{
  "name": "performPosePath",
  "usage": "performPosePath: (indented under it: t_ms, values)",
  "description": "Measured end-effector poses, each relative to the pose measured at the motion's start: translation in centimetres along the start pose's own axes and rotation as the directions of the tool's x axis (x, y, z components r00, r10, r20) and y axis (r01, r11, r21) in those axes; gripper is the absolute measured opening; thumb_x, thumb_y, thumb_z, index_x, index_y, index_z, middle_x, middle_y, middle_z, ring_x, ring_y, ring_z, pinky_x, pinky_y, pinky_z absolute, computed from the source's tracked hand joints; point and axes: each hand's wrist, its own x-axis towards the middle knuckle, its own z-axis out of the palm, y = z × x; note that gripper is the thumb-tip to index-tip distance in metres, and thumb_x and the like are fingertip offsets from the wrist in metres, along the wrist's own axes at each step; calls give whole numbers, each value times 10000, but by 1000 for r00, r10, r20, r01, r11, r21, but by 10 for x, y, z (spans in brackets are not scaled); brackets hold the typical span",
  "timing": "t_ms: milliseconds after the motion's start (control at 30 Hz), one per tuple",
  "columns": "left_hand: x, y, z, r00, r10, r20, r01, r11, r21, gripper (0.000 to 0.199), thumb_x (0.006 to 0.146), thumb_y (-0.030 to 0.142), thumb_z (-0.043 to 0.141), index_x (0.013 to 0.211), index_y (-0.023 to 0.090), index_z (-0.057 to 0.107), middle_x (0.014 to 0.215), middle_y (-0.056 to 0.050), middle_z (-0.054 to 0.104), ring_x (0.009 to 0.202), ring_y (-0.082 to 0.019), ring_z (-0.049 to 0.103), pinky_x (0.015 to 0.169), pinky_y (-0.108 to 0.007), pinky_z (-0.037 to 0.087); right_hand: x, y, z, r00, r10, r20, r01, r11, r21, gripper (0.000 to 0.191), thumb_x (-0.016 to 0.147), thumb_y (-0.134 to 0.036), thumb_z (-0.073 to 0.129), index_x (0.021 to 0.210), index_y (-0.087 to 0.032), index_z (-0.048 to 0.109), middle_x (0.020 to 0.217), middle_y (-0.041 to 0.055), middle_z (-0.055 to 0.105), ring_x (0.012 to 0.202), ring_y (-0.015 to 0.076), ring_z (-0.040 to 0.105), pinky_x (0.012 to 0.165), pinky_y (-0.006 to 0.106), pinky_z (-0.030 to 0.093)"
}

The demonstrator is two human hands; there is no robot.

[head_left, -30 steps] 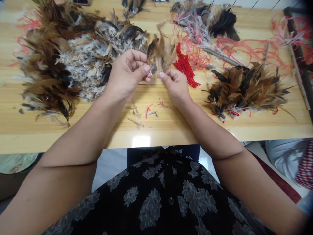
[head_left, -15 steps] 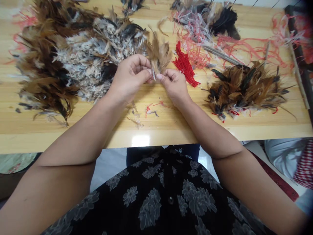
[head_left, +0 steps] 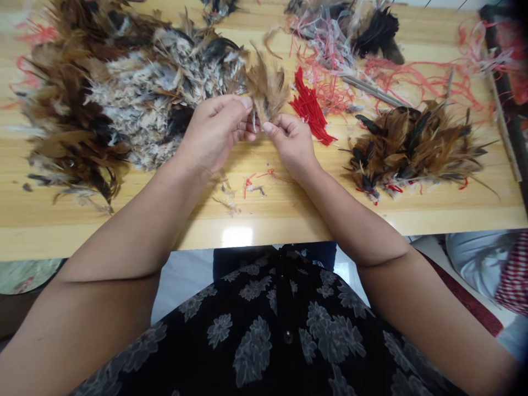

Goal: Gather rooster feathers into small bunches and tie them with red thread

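Observation:
My right hand (head_left: 291, 137) pinches the lower end of a small tuft of brown feathers (head_left: 267, 88) above the wooden table (head_left: 198, 234). Against the left side of the tuft, my left hand (head_left: 225, 124) is closed with thumb and fingers around a thin pale quill. A large heap of brown, black and grey feathers (head_left: 136, 99) lies to the left of my hands. Just right of the tuft is a bunch of short red strings (head_left: 310, 107). Farther right lies a pile of brown feather bundles (head_left: 416, 146) with red ties at their bases.
Pink and white plastic strands (head_left: 330, 47) lie at the back, beside black feathers (head_left: 379, 36) and a thin grey rod (head_left: 373, 91). A dark frame (head_left: 501, 82) stands at the right edge. Small scraps (head_left: 256, 187) lie in front of my hands.
My left thumb has moved up and away from the base of the tuft, and the left hand has turned slightly. The right hand still pinches the tuft.

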Motion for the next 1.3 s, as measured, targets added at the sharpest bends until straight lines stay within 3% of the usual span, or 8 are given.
performPosePath:
  t_ms: [100,267,433,633,867,1033,1133,1300]
  values:
    - [2,-6,-2,999,37,6,-37,999,37,426,920,285,1164,857,202,751,824,-2,774,736,-146,777,721,-238,667,1,0,-1,1000,9,1,-9,1000,9,703,1054,-844,944,851,-275,586,822,-20,435,900,194,516,861,342,538]
    - [10,-22,-12,998,52,-23,-51,998,39,580,843,257,1258,814,221,679,785,34,714,677,-140,728,696,-261,651,2,4,-1,1000,12,1,-12,1000,14,686,1072,-804,950,856,-266,583,843,-19,389,934,194,541,898,340,562]
    - [13,-28,-18,996,83,-12,-83,997,10,698,795,406,1332,840,250,653,752,32,658,694,-177,729,637,-280,639,3,6,1,1000,15,4,-15,1000,25,662,1085,-781,950,856,-259,614,828,-22,392,905,188,533,867,336,553]
    - [11,-25,-9,989,136,-58,-134,990,36,632,714,433,1285,864,244,701,764,10,687,738,-210,805,631,-271,683,1,-1,2,1000,22,8,-22,1000,8,692,1064,-760,984,803,-263,580,801,-28,414,862,177,516,850,336,545]
    - [21,-40,-14,930,366,-29,-351,911,216,602,832,588,1215,885,254,716,747,16,649,573,-168,629,528,-302,577,4,0,2,999,31,44,-31,1000,1,697,1048,-711,1020,784,-256,563,787,-40,415,887,171,517,871,327,515]
    - [25,-53,-20,868,495,-44,-444,812,379,401,918,473,1126,984,251,799,791,-19,744,594,-197,648,549,-317,527,6,3,4,999,-10,53,9,1000,27,755,1010,-795,1020,770,-254,551,768,-56,452,826,145,471,809,320,439]
    - [23,-54,-20,826,563,-42,-480,740,471,298,913,259,1072,1043,246,804,859,-29,802,667,-218,724,600,-321,531,7,6,5,998,-16,64,14,1000,23,771,1020,-836,989,775,-252,550,773,-60,459,811,137,449,797,321,400]
    - [15,-47,-10,814,577,-62,-450,694,562,470,814,-52,947,1057,267,702,844,36,800,690,-202,757,634,-307,497,9,10,5,996,-39,79,40,999,-11,720,1069,-727,996,782,-250,539,816,-51,492,864,146,522,866,330,452]
